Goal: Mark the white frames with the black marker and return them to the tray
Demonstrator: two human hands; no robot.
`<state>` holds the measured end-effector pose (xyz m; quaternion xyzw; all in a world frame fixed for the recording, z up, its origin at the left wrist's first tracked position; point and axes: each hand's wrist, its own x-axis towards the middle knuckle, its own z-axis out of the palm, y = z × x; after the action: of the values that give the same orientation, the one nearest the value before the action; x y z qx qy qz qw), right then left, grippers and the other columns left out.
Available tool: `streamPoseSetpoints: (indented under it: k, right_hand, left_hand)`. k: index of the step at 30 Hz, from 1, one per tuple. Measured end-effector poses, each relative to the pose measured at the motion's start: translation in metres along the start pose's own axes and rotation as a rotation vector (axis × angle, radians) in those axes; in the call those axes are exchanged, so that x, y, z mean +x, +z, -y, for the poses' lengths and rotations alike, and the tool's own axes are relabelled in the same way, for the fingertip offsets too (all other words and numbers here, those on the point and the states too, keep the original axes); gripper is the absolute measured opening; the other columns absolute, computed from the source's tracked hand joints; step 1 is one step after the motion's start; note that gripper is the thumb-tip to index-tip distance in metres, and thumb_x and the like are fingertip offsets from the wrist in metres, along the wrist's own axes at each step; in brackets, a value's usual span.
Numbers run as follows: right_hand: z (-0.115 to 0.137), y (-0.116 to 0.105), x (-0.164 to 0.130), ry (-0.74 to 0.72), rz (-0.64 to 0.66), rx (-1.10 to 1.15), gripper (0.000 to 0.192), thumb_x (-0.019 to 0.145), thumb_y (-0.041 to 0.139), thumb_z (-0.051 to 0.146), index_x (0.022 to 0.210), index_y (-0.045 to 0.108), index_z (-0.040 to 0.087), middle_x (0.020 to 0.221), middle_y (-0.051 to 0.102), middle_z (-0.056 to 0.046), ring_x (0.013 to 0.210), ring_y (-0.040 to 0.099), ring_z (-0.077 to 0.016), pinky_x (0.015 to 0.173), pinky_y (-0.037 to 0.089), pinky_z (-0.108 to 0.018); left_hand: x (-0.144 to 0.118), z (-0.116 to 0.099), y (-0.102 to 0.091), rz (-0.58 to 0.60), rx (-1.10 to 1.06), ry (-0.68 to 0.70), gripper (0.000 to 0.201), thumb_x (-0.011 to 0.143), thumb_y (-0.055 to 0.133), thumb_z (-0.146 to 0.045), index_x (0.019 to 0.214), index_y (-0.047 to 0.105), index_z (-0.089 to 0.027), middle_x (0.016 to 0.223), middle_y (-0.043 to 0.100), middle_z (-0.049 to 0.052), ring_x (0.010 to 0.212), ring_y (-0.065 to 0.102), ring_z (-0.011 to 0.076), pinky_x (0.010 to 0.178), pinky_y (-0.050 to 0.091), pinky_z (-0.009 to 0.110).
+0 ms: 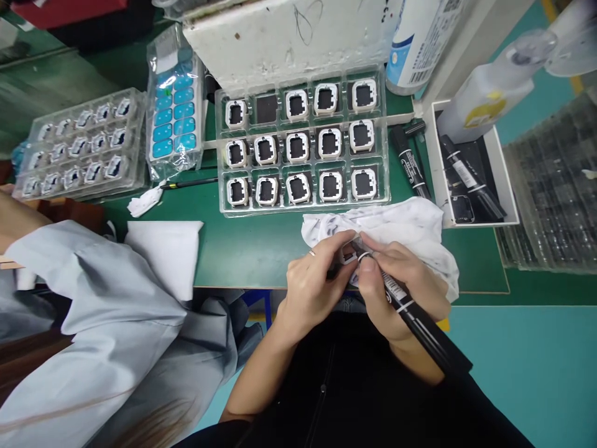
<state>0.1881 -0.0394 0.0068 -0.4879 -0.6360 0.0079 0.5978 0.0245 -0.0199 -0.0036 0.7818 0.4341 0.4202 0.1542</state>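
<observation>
Green bench (252, 249), part tray (302, 146) beyond cloth (410, 227); left hand (312, 286) pinching frame (349, 254), right hand (396, 286) gripping marker (420, 320).

- The part tray (303, 208) lies behind both hands, on the table (242, 249).
- A second tray (81, 146) lies far left (a packet (175, 106) between them).
- The marker box (508, 186) sits right.
</observation>
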Motion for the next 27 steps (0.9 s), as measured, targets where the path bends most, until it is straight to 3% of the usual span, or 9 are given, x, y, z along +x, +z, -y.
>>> streamPoseSetpoints:
  k: [14,21,27]
  right_hand:
    - [-0.001,0.001,0.003,-0.023,-0.030,0.045,0.027,0.100,0.083,0.006,0.118,0.079,0.026,0.087,0.087,0.000,0.092,0.096,-0.0330,0.067,0.082,-0.038]
    - [0.001,0.000,0.005,-0.003,-0.029,0.038,0.026,0.100,0.082,0.005,0.116,0.078,0.026,0.089,0.088,-0.001,0.092,0.096,-0.0318,0.071,0.083,-0.038]
    - [-0.004,0.002,-0.008,0.132,-0.064,0.171,0.020,0.105,0.085,0.013,0.118,0.081,0.028,0.088,0.088,0.000,0.100,0.097,-0.0346,0.079,0.085,-0.044]
  left_hand:
    - [0.000,0.001,0.000,0.008,0.007,0.010,0.035,0.116,0.081,-0.021,0.151,0.078,-0.026,0.131,0.096,0.005,0.103,0.095,0.0164,0.096,0.074,0.020]
    - [-0.001,0.002,0.001,0.005,0.043,0.009,0.033,0.117,0.080,-0.024,0.150,0.079,-0.027,0.127,0.096,0.004,0.100,0.094,0.0159,0.094,0.072,0.019]
    - [0.002,0.002,0.000,0.031,-0.024,-0.028,0.039,0.114,0.087,-0.025,0.151,0.078,-0.027,0.132,0.096,0.005,0.105,0.095,0.0181,0.096,0.075,0.021]
